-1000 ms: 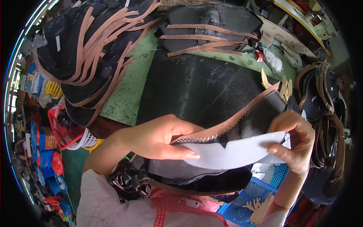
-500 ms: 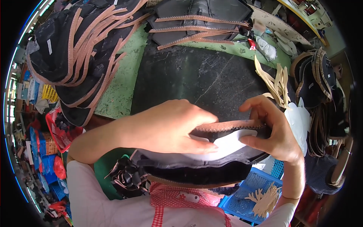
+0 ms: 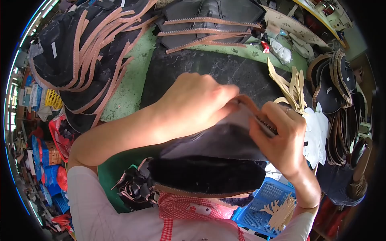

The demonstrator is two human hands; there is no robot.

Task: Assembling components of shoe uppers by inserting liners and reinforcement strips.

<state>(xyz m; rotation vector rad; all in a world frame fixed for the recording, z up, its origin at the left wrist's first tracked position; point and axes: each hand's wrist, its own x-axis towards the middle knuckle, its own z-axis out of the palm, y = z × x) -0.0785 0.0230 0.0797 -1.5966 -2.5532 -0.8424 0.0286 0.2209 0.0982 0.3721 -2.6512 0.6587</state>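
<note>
My left hand (image 3: 207, 96) pinches one end of the brown zigzag-stitched edge strip (image 3: 250, 104) of a black shoe upper (image 3: 213, 142). Closed around the same stitched edge a little further right, my right hand (image 3: 279, 132) holds it raised, and the strip bends upward between the two hands. Below them the upper's smooth black side hangs toward my lap, over a fuzzy black part (image 3: 205, 174). The white piece that lay against the upper is out of sight now.
A black mat (image 3: 193, 68) lies on the green table. Brown-edged black uppers (image 3: 76, 48) are piled at left, with more at the far side. Cream strips (image 3: 295, 90) and white cut pieces (image 3: 315, 136) lie at right. A blue basket (image 3: 249, 215) holds beige pieces beside my lap.
Both hands have lifted the upper's stitched edge, the left moving up and away. The strip has gone from nearly level to curved, and the white piece has gone out of view.
</note>
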